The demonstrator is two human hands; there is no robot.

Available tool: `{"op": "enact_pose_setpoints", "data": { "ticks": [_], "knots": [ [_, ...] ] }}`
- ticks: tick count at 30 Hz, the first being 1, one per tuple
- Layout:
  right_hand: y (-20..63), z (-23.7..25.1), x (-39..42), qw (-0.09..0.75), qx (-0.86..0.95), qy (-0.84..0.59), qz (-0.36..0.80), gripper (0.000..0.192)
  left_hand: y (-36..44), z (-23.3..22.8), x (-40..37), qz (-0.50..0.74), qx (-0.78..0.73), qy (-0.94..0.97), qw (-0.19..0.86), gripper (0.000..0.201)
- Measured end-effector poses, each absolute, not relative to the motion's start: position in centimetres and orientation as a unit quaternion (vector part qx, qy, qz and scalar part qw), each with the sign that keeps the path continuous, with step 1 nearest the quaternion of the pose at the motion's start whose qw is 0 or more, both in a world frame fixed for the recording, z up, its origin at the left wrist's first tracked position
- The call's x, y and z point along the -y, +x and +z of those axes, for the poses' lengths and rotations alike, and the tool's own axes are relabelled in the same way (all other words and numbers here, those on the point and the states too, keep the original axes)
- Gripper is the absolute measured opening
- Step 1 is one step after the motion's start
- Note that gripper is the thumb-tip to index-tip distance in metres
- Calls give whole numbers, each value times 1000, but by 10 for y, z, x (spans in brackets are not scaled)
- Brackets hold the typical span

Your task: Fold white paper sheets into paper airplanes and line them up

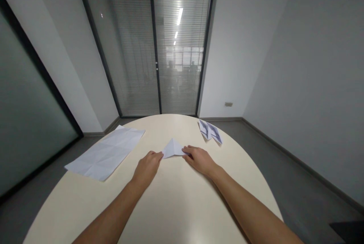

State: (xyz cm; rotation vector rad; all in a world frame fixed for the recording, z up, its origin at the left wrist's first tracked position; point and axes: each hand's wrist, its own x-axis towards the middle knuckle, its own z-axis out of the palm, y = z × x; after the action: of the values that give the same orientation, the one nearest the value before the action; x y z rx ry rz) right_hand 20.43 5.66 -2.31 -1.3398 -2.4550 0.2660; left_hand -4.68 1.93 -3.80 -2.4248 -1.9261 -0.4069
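Cream round table (176, 206) fills a grey-walled room before blinded glass doors (148, 43).

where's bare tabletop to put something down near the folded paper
Bare patches: the near part of the round cream table between the two forearms, and the strip between the creased white sheet and the left hand. It is crowded at the small white folded triangle, pinched by both hands, right hand, and by the printed folded papers.
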Motion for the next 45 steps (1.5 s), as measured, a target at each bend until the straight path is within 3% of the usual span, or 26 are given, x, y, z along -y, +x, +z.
{"op": "enact_pose_setpoints", "data": {
  "ticks": [13,28,37,45],
  "knots": [
    [208,-30,-62,190,851,-467,151,44,-46,-37,-19,-163,624,-764,-7,26],
    [200,-28,-60,204,822,-523,97,40,-41,-35,-17,-144,660,-737,23,27],
    [203,-27,-64,246,837,-483,76,65,-40,-33,-16,-122,661,-737,63,27],
    [198,-12,-56,297,836,-461,36,56,-29,-33,-14,-233,654,-720,-5,28]
  ]
}}
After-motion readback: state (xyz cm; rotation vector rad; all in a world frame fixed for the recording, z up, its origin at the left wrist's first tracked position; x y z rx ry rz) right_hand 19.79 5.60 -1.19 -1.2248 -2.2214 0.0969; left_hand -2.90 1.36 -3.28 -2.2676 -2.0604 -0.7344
